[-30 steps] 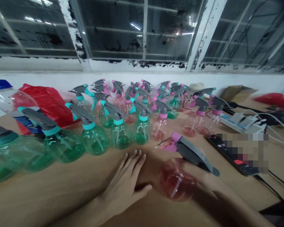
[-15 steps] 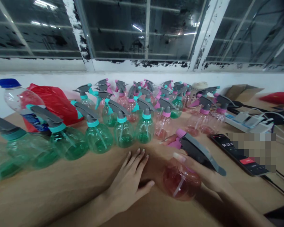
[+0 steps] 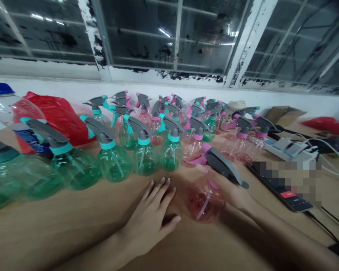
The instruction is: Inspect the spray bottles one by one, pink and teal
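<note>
While my right hand (image 3: 230, 187) clasps the pink bottle (image 3: 207, 201) by its neck, tilted before the other bottles (image 3: 145, 162), my left hand (image 3: 149, 216) lies spread; I judge most lined up, this one outside.

No word, brand or number can be read outright. At nine o'clock, the blue wraparound label (image 3: 31, 139) on a clear, rounded plastic bottle with a blue screw cap (image 3: 12, 113) bears slanting white marks, probably lettering, too blurred to spell out. Towards four o'clock, a flat black rectangular smartphone (image 3: 274, 186) shows a red on-screen button (image 3: 288, 194) with tiny illegible marks; pixelation hides part of its display.
</note>
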Motion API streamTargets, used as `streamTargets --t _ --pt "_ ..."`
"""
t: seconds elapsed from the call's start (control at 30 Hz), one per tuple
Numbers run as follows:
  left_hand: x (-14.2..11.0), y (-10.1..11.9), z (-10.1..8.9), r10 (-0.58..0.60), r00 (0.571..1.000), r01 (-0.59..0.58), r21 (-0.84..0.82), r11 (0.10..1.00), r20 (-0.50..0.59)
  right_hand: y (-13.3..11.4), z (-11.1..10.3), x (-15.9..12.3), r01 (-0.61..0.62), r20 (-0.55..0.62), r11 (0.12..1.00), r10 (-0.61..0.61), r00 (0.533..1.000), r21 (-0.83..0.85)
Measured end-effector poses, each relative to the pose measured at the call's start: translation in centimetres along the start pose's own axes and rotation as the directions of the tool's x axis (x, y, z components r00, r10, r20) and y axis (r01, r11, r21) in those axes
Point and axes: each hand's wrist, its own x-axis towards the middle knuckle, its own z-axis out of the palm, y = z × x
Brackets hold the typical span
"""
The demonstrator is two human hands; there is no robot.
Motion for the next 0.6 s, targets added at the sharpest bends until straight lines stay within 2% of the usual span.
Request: streamTargets --t 0.13,0.33,0.6 --pt "-0.1 0.1 0.0 0.004 1.0 -0.004 0.012 1.0 -0.01 0.1 0.6 1.8 -0.02 0.054 0.998 0.017 0.998 0.053" --pt "-0.3 0.2 -0.1 0.001 1.0 -0.002 -0.012 1.0 -0.002 0.9 1.3 2.6 -0.023 0.156 0.981 -0.008 0.988 0.193" --pt "-0.6 0.1 0.3 0.001 0.999 -0.004 -0.064 0.998 -0.046 0.9 1.7 3.6 0.008 0.168 0.994 -0.026 0.985 0.11"
